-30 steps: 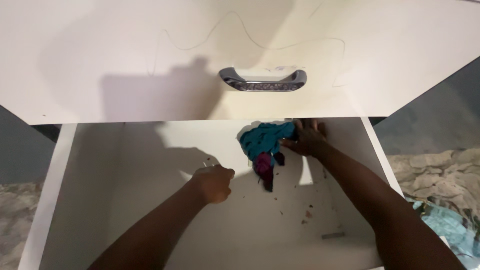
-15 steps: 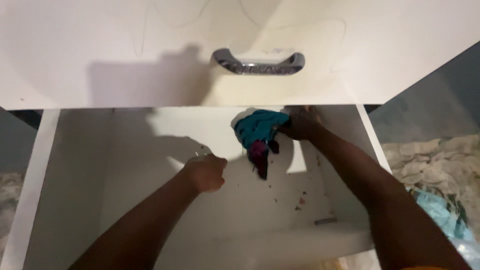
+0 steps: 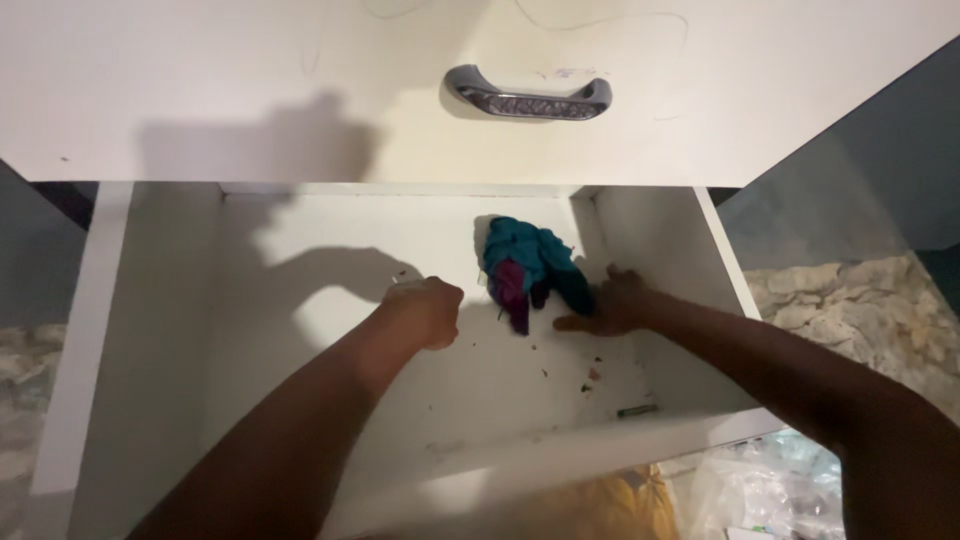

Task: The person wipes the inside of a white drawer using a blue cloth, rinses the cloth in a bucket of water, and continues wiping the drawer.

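A bunched teal and magenta cloth [image 3: 530,262] lies near the back right corner of an open white drawer [image 3: 160,330]. My right hand [image 3: 612,302] is against the cloth's right edge and grips it low on the drawer bottom. My left hand [image 3: 428,310] is closed in a fist over the drawer's middle, a short way left of the cloth. I cannot tell whether it holds anything.
Above the open drawer, a white drawer front carries a metal handle [image 3: 527,97]. Crumbs [image 3: 590,380] and a small green stick [image 3: 637,410] lie on the drawer bottom. Rough stone floor [image 3: 850,300] is at the right. Plastic bags [image 3: 760,490] and something yellow [image 3: 600,505] sit below the drawer.
My right hand has come down from the back wall to the drawer bottom with the cloth. My left fist has shifted slightly toward the cloth.
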